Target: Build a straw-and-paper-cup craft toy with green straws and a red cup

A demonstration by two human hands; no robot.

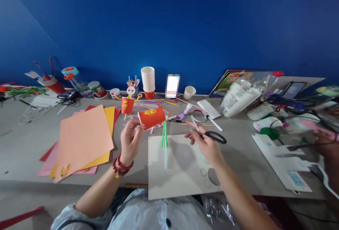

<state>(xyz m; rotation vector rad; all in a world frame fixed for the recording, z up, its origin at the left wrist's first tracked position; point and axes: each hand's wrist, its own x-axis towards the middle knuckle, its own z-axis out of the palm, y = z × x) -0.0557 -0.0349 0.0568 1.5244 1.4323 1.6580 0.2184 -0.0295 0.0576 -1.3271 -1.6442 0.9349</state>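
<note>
My left hand grips a red paper cup with yellow lettering by its rim, the cup lying sideways in the air. Green straws and a pale straw hang down near the cup's base; whether they are fixed to it I cannot tell. Black-handled scissors are in my right hand, which is apart from the cup and has some fingers stretched out. Beneath both hands lies a pale sheet of card with round holes or circles at its right side.
Coloured paper sheets are stacked at left. Behind the hands stand a red cup with a rabbit figure, stacked white cups and a phone. Loose straws and a tape roll lie nearby. A power strip is at right.
</note>
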